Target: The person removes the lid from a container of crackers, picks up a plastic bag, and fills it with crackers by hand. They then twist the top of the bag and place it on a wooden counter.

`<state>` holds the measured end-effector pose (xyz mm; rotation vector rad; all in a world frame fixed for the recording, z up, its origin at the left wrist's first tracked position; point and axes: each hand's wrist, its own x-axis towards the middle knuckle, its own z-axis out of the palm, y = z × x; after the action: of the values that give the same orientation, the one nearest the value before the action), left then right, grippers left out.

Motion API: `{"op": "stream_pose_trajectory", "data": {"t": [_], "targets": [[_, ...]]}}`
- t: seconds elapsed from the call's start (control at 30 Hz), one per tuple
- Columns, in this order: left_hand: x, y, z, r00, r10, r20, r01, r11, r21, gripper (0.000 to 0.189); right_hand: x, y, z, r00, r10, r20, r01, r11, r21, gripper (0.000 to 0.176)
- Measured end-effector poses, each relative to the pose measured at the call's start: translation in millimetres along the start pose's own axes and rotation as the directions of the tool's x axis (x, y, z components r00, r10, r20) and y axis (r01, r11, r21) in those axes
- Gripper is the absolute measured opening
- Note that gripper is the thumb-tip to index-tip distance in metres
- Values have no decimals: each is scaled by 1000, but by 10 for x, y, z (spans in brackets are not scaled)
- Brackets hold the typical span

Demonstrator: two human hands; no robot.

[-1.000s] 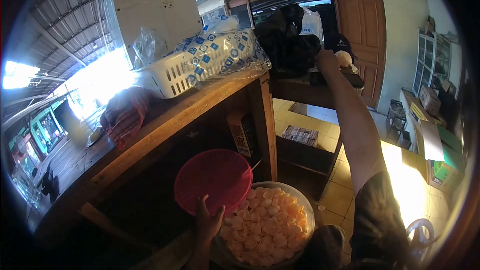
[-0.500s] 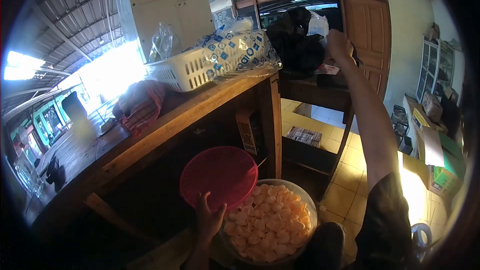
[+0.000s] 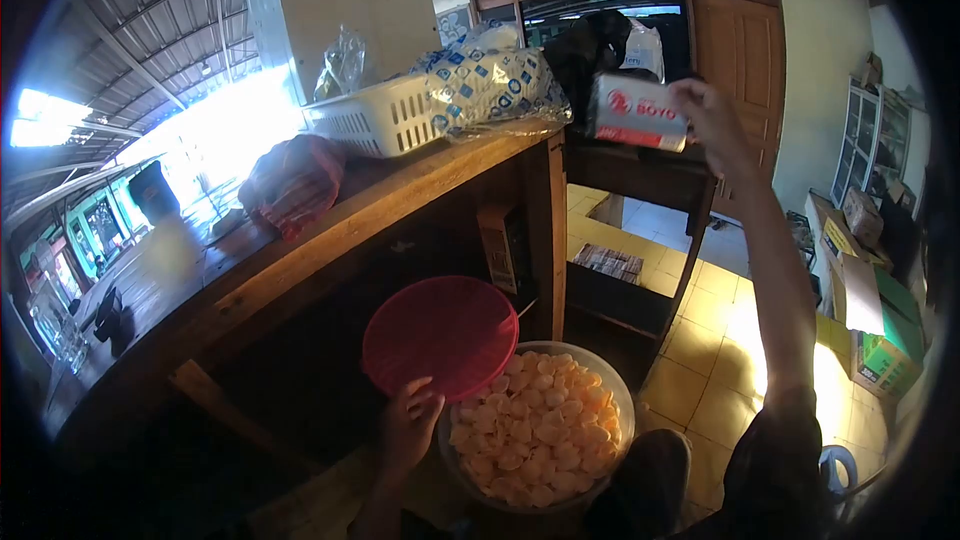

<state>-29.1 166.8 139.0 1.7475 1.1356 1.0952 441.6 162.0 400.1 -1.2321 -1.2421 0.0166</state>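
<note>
My left hand [image 3: 412, 422] grips the lower edge of a round red plastic lid [image 3: 440, 335], tilted beside a tub. The round tub [image 3: 622, 395] is filled with pale orange crackers [image 3: 540, 430], and the lid overlaps its left rim. Up on the right, my right hand [image 3: 712, 125] is closed on the right end of a flat silver-and-red pack [image 3: 640, 112] printed "BOYO". That pack is held up in front of a black plastic bag [image 3: 580, 55]. What the pack contains cannot be seen.
A wooden table [image 3: 400, 185] bears a white slotted basket [image 3: 380, 128], a blue-patterned plastic package [image 3: 495, 90] and a red mesh bag [image 3: 295, 180]. A large white appliance [image 3: 345, 10] stands behind. Cardboard boxes [image 3: 885, 340] stand at the right, by the yellow tiled floor [image 3: 700, 340].
My right hand has come back from the black bag, lifting the BOYO pack into clear view. My left hand still holds the red lid by the tub.
</note>
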Motion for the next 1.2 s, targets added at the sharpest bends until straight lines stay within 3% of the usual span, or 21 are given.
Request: {"op": "stream_pose_trajectory", "data": {"t": [0.03,0.1,0.17,0.23,0.37,0.47,0.53,0.57,0.6,0.67,0.7,0.77,0.83,0.9,0.97,1.0,1.03,1.07,1.13,1.17,1.2], "targets": [[32,-15,3,998,3,55,6,987,-163,42,-189,-1,152,997,11,71,-16,997,69,22],[127,111,123,982,144,120,-82,907,-414,40,-608,-28,526,976,46,212,-87,978,190,17],[137,451,103,968,90,233,20,903,-429,44,-999,97,912,930,81,359,-181,949,256,17],[155,634,101,957,30,288,160,775,-611,46,-1414,19,1245,843,214,494,-379,888,262,17],[228,423,85,963,-75,258,209,812,-544,43,-1969,111,1692,771,143,620,-341,916,212,19],[184,275,74,957,-124,260,264,739,-620,40,-2107,281,1933,714,156,683,-347,926,151,22],[164,213,65,978,-177,111,208,758,-619,36,-2206,443,2117,680,174,712,-354,929,110,24],[174,149,47,974,-198,109,222,752,-621,36,-2280,537,2216,772,38,634,-170,974,150,27],[199,50,24,992,-129,-5,109,851,-514,32,-2370,597,2269,830,-106,548,16,986,168,31],[274,-152,-10,987,33,-159,-86,937,-337,21,-2571,595,2345,843,-45,536,-40,988,147,35],[284,-183,-44,988,10,-153,-62,939,-339,21,-2661,583,2388,861,-8,508,-70,988,135,40],[324,-224,-88,908,317,-274,-292,948,127,14,-2830,575,2398,840,-2,543,-39,997,63,38],[361,-232,-60,902,343,-263,-292,932,215,13,-2922,673,2452,822,-218,527,155,975,161,34],[382,-244,-18,880,406,-248,-297,876,380,14,-2947,756,2495,803,-261,537,217,965,144,31],[416,-372,21,911,379,-165,-294,874,386,10,-2906,824,2463,785,-299,543,278,953,123,29],[417,-440,45,934,346,-91,-286,874,393,7,-2843,778,2392,626,-125,770,293,952,-84,28],[430,-507,72,936,342,-85,-285,876,390,7,-2809,762,2348,425,100,900,358,895,-268,27],[452,-570,95,946,310,-97,-243,872,424,6,-2834,788,2342,425,104,899,354,895,-271,27],[472,-581,134,955,273,-113,-194,870,454,6,-2949,868,2350,238,107,965,478,852,-212,27],[481,-585,151,951,277,-137,-194,879,436,10,-3051,926,2357,231,109,967,479,852,-211,27],[485,-583,165,946,282,-160,-194,887,418,13,-3163,959,2369,283,-37,959,552,823,-131,26]]}}
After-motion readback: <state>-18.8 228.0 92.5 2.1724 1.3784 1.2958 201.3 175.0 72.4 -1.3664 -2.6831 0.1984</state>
